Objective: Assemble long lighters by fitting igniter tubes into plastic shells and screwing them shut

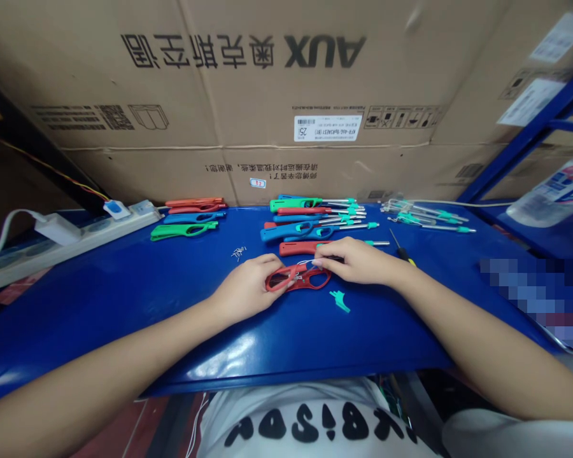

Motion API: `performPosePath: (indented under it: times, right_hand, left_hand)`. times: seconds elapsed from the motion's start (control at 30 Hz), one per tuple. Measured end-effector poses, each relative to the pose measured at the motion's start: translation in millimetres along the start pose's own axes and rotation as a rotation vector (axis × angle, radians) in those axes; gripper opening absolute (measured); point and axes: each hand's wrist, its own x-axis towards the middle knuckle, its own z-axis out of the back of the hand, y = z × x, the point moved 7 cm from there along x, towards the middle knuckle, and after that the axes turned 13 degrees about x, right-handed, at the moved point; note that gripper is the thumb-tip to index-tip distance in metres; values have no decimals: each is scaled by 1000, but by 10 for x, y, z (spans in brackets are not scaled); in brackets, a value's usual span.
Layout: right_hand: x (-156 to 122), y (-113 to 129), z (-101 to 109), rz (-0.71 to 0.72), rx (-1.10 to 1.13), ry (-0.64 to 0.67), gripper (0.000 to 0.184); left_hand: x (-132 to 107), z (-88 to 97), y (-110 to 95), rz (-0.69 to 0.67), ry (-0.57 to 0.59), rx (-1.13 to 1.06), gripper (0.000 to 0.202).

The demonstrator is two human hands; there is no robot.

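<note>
A red plastic lighter shell (300, 278) lies on the blue table (124, 286) in front of me. My left hand (248, 286) pinches its left end with closed fingers. My right hand (356, 259) rests on its right end, fingers curled down onto it. A small teal trigger piece (339, 300) lies loose just right of the shell, below my right hand. A few small metal pins (239, 253) lie beyond my left hand.
Red, blue and green shells (191, 219) lie in a group at the back left. More assembled lighters (315, 219) with metal tubes lie behind my hands, and teal-tipped tubes (424, 216) at the back right. A screwdriver (401, 249), a power strip (71, 235) and cardboard boxes (277, 95) surround them.
</note>
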Motion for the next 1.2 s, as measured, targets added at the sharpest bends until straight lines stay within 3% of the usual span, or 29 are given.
performPosePath:
  times: [0.17,0.37,0.6,0.7,0.77,0.87,0.97,1.1,1.2]
  right_hand:
    - [0,12,34,42,33,-46,36]
    - [-7,-85,205,19,69,-128,39]
    - [30,-129,252,-26,172,-130,40]
    - [-6,-223,419,-52,181,-252,45]
    - [-44,-287,548,-80,226,-366,48]
    - [-42,-273,540,-100,361,-425,50]
    - [26,-81,282,-66,445,-385,45]
    - [100,182,-166,-71,480,-240,40]
    - [96,268,-272,-72,519,-179,35]
  left_hand:
    - [-22,32,-16,-23,43,57,16]
    - [39,247,70,-5,-65,173,19]
    - [34,423,56,3,-90,226,20]
    - [37,457,161,61,-117,246,25]
    - [59,439,271,151,-116,133,28]
    - [90,287,321,289,-45,-285,34]
    - [77,121,147,369,0,-695,38]
    - [-16,-82,-94,493,116,-1066,45]
    - [-51,-154,-136,543,170,-1224,42]
